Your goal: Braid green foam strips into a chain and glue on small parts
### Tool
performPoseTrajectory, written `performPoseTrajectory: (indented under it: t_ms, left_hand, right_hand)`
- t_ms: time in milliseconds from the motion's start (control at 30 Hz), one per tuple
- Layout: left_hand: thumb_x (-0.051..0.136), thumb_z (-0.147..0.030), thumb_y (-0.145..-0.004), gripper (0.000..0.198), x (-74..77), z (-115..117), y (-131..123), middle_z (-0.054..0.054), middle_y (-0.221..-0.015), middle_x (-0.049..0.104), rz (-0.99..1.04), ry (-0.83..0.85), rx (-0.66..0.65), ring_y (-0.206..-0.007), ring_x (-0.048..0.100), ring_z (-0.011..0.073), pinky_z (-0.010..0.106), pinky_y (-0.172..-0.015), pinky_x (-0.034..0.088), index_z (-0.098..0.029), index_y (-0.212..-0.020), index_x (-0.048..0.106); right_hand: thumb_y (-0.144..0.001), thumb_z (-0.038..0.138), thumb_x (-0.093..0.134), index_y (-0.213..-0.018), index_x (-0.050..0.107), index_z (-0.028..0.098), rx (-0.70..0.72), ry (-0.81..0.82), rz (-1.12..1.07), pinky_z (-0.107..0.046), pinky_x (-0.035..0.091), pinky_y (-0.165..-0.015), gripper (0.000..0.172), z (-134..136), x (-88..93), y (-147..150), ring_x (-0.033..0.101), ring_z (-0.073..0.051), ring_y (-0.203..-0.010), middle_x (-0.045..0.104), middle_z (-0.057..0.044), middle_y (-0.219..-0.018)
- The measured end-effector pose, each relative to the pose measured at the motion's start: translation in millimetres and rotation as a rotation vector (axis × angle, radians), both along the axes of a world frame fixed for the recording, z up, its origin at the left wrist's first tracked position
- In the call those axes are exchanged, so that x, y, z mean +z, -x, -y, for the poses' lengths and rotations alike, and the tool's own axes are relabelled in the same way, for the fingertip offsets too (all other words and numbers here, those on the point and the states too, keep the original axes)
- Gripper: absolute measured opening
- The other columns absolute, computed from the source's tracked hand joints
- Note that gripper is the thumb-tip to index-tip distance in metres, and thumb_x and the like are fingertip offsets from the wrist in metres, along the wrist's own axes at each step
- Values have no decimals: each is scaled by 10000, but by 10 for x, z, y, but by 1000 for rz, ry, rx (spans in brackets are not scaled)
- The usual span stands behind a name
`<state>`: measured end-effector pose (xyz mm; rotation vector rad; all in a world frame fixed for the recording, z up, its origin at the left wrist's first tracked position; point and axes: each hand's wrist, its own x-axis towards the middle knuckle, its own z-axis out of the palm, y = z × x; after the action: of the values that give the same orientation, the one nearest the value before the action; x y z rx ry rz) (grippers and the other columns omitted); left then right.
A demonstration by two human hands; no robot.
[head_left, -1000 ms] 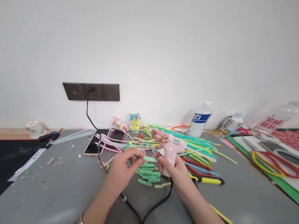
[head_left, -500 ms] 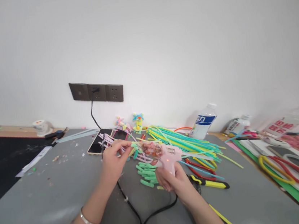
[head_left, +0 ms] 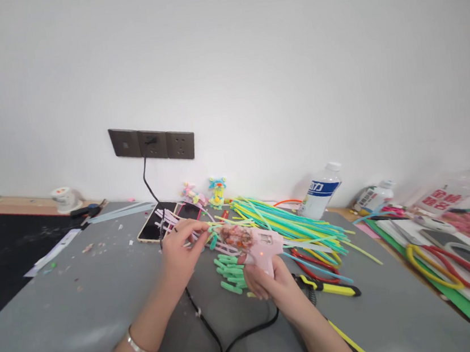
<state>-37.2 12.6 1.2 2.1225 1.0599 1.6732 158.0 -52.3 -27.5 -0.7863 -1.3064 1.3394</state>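
My right hand is wrapped round the handle of a pink hot glue gun, its nozzle pointing left and its small light lit. My left hand pinches a small green pipe-cleaner piece between thumb and fingertips. The nozzle end is right beside that piece; whether they touch I cannot tell. Below the gun lie several short green pipe-cleaner pieces. Behind it spreads a bundle of long green and yellow pipe cleaners. Lilac strips lie partly hidden behind my left hand.
A black cord runs across the grey mat. Yellow-handled pliers lie right of my right hand. Two small figures, a phone and a bottle stand or lie toward the wall. Scissors are at far right.
The glue gun and my right hand have shifted very slightly left and down. My left hand has barely moved, still pinching the green piece.
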Motion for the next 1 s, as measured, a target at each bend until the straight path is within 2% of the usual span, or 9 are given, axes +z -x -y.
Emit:
performPoseTrajectory:
  t_ms: [300,567,1000]
  left_hand:
    - [580,-217,-866,118,42,27,-10,32,-776,700,17,25,12,-654,562,138,244,-590,453,-192,-804,677]
    - [605,-179,-860,90,86,57,-9,15,-773,692,35,-8,10,-669,560,130,233,-614,449,-194,-802,673]
    - [636,-246,-819,84,47,35,-44,14,-742,723,155,253,-62,-627,661,138,211,-574,539,-183,-803,689]
  right_hand:
    - [-898,423,597,-930,577,166,18,11,-37,-219,271,-420,260,-4,33,-8,292,-70,-384,359,111,-442]
    - [-905,427,584,-913,566,159,4,32,-13,-225,242,-435,269,7,60,-25,301,-74,-399,368,106,-444]
    - [-892,448,599,-900,557,170,1,43,-10,-225,249,-429,281,-12,53,-4,289,-72,-392,362,112,-435]
